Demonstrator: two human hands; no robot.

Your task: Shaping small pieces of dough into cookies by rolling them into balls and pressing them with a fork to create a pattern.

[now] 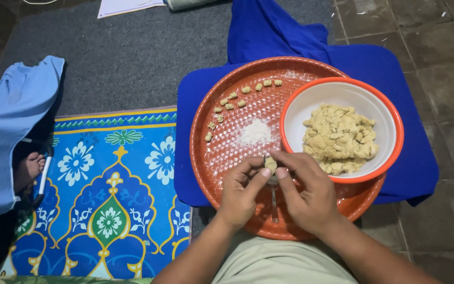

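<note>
Both my hands meet over the near part of a round orange tray (211,158). My left hand (240,192) and my right hand (306,192) pinch a small lump of yellowish dough (270,164) between thumbs and fingertips. A metal utensil handle (274,205) lies on the tray under my hands. To the right, a white bowl with an orange rim (300,113) holds a heap of crumbly dough (340,138). Several small shaped dough pieces (232,102) curve along the tray's far left side. A little pile of white flour (255,131) sits mid-tray.
The tray rests on a blue cloth (395,68) over a stone floor (437,42). A blue patterned mat (111,194) lies to the left. Another person's bare foot (27,171) and light blue garment (11,121) are at the far left. A grey carpet (132,52) lies beyond.
</note>
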